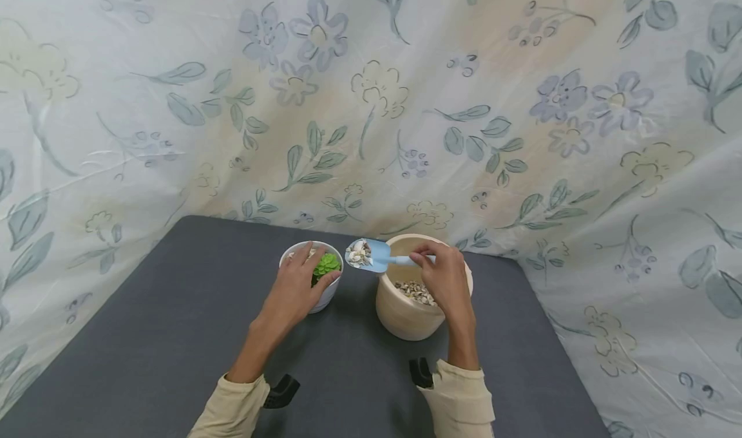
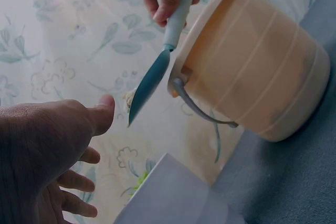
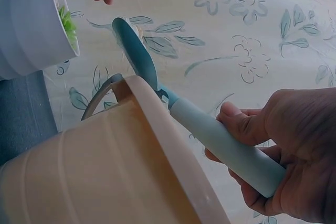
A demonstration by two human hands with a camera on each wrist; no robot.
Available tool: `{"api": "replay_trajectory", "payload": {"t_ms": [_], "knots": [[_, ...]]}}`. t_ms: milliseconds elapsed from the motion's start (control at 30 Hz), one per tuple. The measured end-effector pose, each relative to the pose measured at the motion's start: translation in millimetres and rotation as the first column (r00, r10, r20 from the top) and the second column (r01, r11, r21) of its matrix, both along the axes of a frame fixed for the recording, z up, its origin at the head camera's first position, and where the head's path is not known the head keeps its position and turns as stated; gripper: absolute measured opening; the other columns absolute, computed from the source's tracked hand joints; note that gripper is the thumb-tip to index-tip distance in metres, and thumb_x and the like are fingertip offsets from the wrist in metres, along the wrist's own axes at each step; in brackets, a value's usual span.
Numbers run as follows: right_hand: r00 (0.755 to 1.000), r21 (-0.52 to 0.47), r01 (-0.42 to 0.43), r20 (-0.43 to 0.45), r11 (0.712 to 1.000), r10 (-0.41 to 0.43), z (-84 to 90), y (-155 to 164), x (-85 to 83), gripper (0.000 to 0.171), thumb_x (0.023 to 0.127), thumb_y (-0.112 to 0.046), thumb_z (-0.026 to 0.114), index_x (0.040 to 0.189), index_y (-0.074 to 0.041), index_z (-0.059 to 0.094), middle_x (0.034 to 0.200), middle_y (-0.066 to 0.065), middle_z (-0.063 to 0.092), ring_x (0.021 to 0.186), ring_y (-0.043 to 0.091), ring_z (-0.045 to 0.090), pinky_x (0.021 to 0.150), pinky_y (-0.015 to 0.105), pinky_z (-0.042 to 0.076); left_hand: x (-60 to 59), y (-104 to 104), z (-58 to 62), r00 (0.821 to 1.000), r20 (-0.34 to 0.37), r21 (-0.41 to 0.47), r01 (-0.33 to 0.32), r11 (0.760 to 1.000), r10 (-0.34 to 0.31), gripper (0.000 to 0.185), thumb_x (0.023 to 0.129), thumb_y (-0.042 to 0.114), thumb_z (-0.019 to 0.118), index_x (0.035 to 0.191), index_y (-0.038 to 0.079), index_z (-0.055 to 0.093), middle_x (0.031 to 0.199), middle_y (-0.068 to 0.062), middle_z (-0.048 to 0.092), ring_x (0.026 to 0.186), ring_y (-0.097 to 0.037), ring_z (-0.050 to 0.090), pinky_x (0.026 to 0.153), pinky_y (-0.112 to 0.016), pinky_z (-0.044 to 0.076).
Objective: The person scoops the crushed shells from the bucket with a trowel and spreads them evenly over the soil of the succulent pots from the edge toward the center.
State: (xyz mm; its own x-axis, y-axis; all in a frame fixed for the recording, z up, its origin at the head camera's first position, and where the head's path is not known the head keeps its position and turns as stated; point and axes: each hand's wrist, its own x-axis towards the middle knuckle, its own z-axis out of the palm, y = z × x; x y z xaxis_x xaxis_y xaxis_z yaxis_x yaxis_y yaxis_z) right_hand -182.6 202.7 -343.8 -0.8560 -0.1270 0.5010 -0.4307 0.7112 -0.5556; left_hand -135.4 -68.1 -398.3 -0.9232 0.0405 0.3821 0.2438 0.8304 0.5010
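Observation:
My right hand (image 1: 443,274) grips the handle of a light blue scoop (image 1: 371,256), its blade heaped with small pebbles and held in the air between two pots. Below that hand stands a beige bucket (image 1: 406,312) partly filled with pebbles (image 1: 414,290). My left hand (image 1: 298,283) rests on the rim of a small white pot (image 1: 324,296) holding a green succulent (image 1: 327,263), fingers spread and relaxed. In the left wrist view the scoop (image 2: 157,69) hangs just past my thumb (image 2: 102,114). The right wrist view shows the scoop handle (image 3: 226,148) in my curled fingers (image 3: 247,129) above the bucket rim (image 3: 173,150).
Both pots stand near the back of a dark grey table (image 1: 174,335). A floral cloth (image 1: 371,103) hangs behind and drapes over both sides. The bucket has a grey wire handle (image 2: 197,106) hanging down its side.

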Motion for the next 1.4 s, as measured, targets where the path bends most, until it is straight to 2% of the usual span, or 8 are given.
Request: {"api": "replay_trajectory", "payload": {"t_ms": [100,467,600,700,867,1067,1233,1400], "knots": [[1.000,0.003,-0.001,-0.004,1.000,0.001,0.2,-2,-0.4,0.007,0.092,-0.012,0.080,0.094,-0.005,0.080,0.094,0.012,0.081,0.087,0.027,0.074,0.068,0.030,0.042,0.6,-1,0.3,1.000,0.011,-0.002,-0.013,1.000,0.013,0.064,0.102,0.043,0.066,0.151,0.003,0.055,0.159,-0.028,0.047,0.150,-0.048,0.044,0.123,-0.070,0.031],[1.000,0.020,0.012,0.012,1.000,-0.012,2.9,-4,1.6,0.006,0.093,-0.014,0.080,0.094,-0.009,0.080,0.096,0.011,0.081,0.068,0.020,0.056,0.057,0.026,0.032,2.1,-3,-1.8,0.999,0.050,0.020,-0.024,1.000,0.023,0.068,0.104,0.045,0.063,0.156,0.004,0.049,0.163,-0.028,0.041,0.153,-0.049,0.038,0.123,-0.071,0.030],[1.000,0.005,-0.019,0.024,1.000,0.019,2.3,-8,0.0,0.004,0.094,-0.011,0.078,0.092,-0.008,0.080,0.094,0.012,0.081,0.073,0.021,0.059,0.058,0.024,0.033,2.0,-4,-1.9,0.999,0.050,0.016,-0.020,1.000,0.019,0.069,0.103,0.046,0.063,0.156,0.004,0.048,0.162,-0.029,0.041,0.153,-0.050,0.038,0.122,-0.072,0.031],[0.998,-0.023,-0.054,0.034,0.998,0.055,0.6,-12,-0.8,0.005,0.095,-0.007,0.076,0.092,-0.007,0.080,0.094,0.012,0.080,0.084,0.024,0.069,0.061,0.024,0.039,2.4,-6,-2.9,0.999,0.049,0.010,-0.019,1.000,0.019,0.069,0.103,0.045,0.063,0.156,0.003,0.048,0.162,-0.029,0.042,0.152,-0.049,0.039,0.122,-0.071,0.032],[0.998,-0.035,-0.061,0.024,0.998,0.062,-2.4,-19,-0.7,0.005,0.095,-0.008,0.077,0.091,-0.005,0.079,0.094,0.010,0.080,0.102,0.028,0.076,0.075,0.031,0.049,3.9,-11,-5.5,0.998,0.059,0.009,-0.033,0.999,0.033,0.070,0.103,0.045,0.063,0.156,0.001,0.048,0.162,-0.030,0.041,0.151,-0.050,0.039,0.120,-0.072,0.034],[0.997,-0.025,-0.071,-0.009,0.997,0.070,-5.6,-26,-3.0,0.005,0.093,-0.008,0.079,0.094,-0.003,0.079,0.092,0.009,0.080,0.100,0.028,0.077,0.078,0.036,0.053,5.0,-17,-8.6,0.994,0.089,-0.018,-0.057,0.998,0.059,0.073,0.104,0.047,0.061,0.156,-0.001,0.046,0.164,-0.030,0.038,0.152,-0.049,0.038,0.118,-0.074,0.034],[0.997,-0.020,-0.072,-0.012,0.997,0.072,-5.8,-33,-3.1,0.004,0.093,-0.007,0.079,0.095,-0.004,0.080,0.091,0.009,0.079,0.101,0.027,0.076,0.083,0.040,0.056,6.1,-20,-9.2,0.988,0.140,0.005,-0.069,0.998,0.067,0.074,0.104,0.048,0.061,0.159,0.002,0.042,0.166,-0.030,0.033,0.154,-0.049,0.034,0.122,-0.074,0.028],[0.996,-0.001,-0.086,-0.012,0.996,0.086,-7.5,-40,-4.7,0.004,0.093,-0.007,0.079,0.094,-0.005,0.081,0.090,0.008,0.080,0.098,0.025,0.076,0.078,0.033,0.053,7.0,-23,-10.5,0.985,0.157,0.007,-0.070,0.998,0.068,0.080,0.102,0.050,0.064,0.161,0.004,0.038,0.168,-0.031,0.028,0.155,-0.053,0.030,0.123,-0.074,0.027]]}}
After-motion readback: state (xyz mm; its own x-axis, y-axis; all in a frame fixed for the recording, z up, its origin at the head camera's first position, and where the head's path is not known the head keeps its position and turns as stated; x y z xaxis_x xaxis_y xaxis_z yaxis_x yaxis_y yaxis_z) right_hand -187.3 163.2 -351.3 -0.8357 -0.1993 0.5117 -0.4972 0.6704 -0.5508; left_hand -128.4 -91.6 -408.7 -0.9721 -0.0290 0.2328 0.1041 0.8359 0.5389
